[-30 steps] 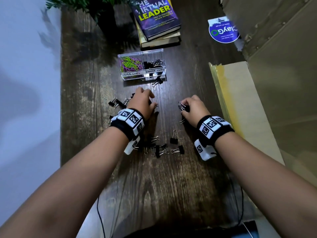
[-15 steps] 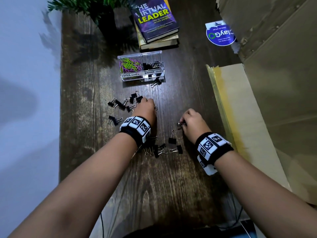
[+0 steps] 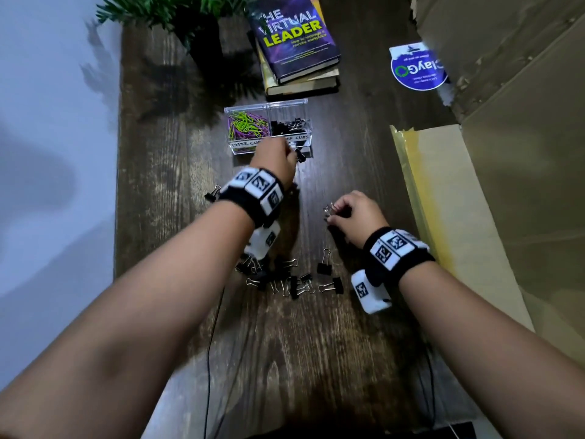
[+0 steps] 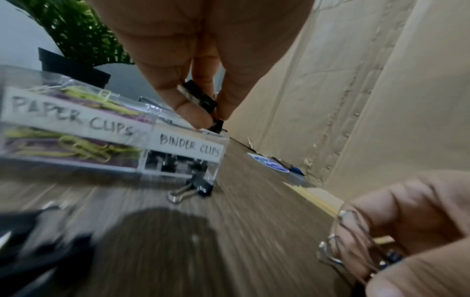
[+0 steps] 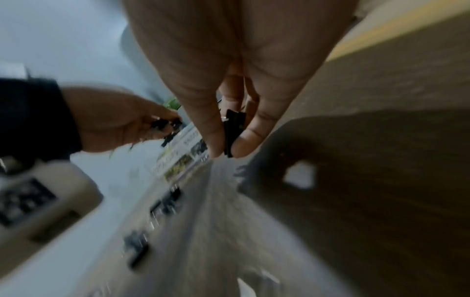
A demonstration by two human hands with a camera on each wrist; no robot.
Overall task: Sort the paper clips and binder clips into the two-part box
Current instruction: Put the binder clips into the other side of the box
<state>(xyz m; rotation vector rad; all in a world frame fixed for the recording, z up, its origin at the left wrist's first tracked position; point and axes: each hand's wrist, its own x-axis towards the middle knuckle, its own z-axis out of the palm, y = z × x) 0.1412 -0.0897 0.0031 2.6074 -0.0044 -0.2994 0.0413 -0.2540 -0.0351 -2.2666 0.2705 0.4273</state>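
Observation:
The clear two-part box (image 3: 305,104) stands mid-table, labelled "paper clips" on its left half and "binder clips" (image 4: 189,145) on its right. Green and purple paper clips (image 3: 245,125) fill the left part, black binder clips (image 3: 289,126) the right. My left hand (image 3: 275,156) is at the box's front wall and pinches black binder clips (image 4: 201,100) between thumb and fingers. My right hand (image 3: 351,213) hovers over the table right of centre, gripping binder clips (image 5: 232,132) whose wire handles (image 3: 329,208) stick out. One binder clip (image 4: 192,188) lies just in front of the box.
A heap of loose binder clips (image 3: 286,278) lies on the dark wooden table (image 3: 316,359) near my wrists, one more (image 3: 212,194) left of my left wristband. Stacked books (image 3: 296,42), a plant (image 3: 177,14) and a blue sticker (image 3: 418,69) sit behind; cardboard (image 3: 506,185) borders the right.
My left hand has gone from the loose clips on the table forward to the box with binder clips in its fingers. My right hand has lifted off the table, still holding its clips.

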